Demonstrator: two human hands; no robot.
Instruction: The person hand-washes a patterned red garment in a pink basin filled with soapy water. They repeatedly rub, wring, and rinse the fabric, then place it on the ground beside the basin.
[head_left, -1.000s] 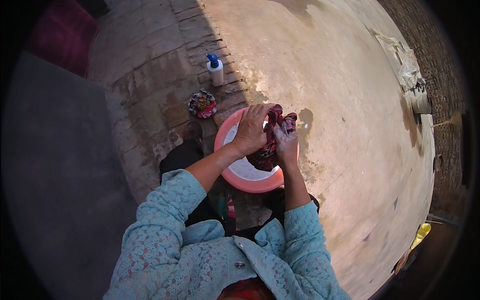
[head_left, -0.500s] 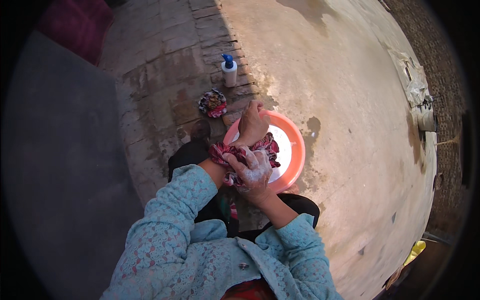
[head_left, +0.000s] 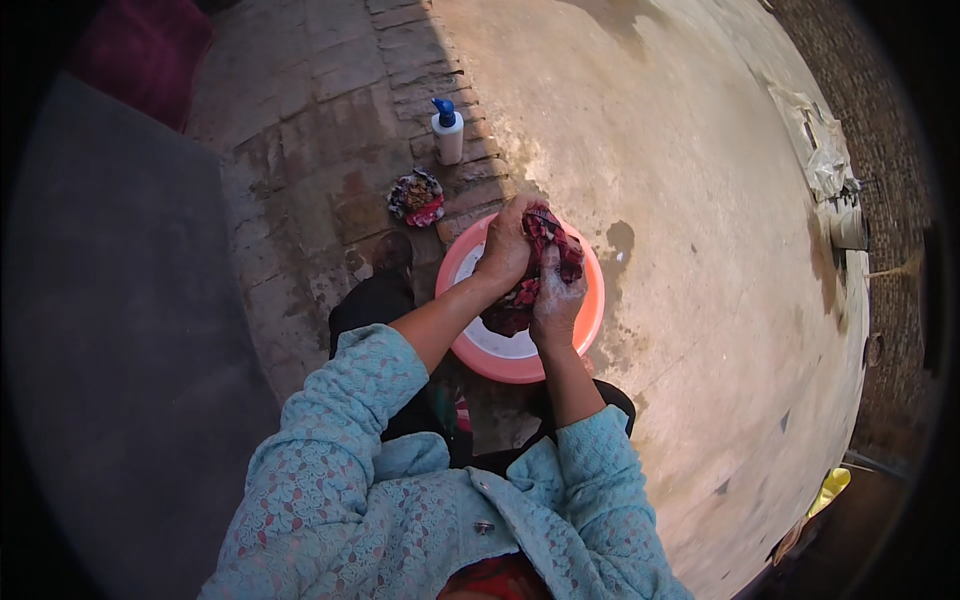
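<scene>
Over a round pink plastic basin [head_left: 593,325] I hold a wet, dark red patterned cloth [head_left: 519,296] bunched up between both hands. My left hand [head_left: 508,247] is closed round its left side, near the top. On the other side my right hand [head_left: 559,303], streaked with suds, grips the cloth with the thumb laid on it. White foamy water [head_left: 468,265] shows in the basin beneath. A lower part of the cloth hangs down between my wrists. Most fingertips are hidden behind the cloth.
A white pump bottle with a blue top [head_left: 448,132] stands on the bricks beyond the basin. Nearer lies a crumpled multicoloured cloth [head_left: 417,197]. Brick paving [head_left: 330,150] spreads left, sunlit concrete [head_left: 720,260] right. A brick wall [head_left: 900,130] runs along the far right.
The cloth was draped round my left forearm with my right hand rubbing it there. Now it is off the forearm and bunched between both hands, farther forward over the basin.
</scene>
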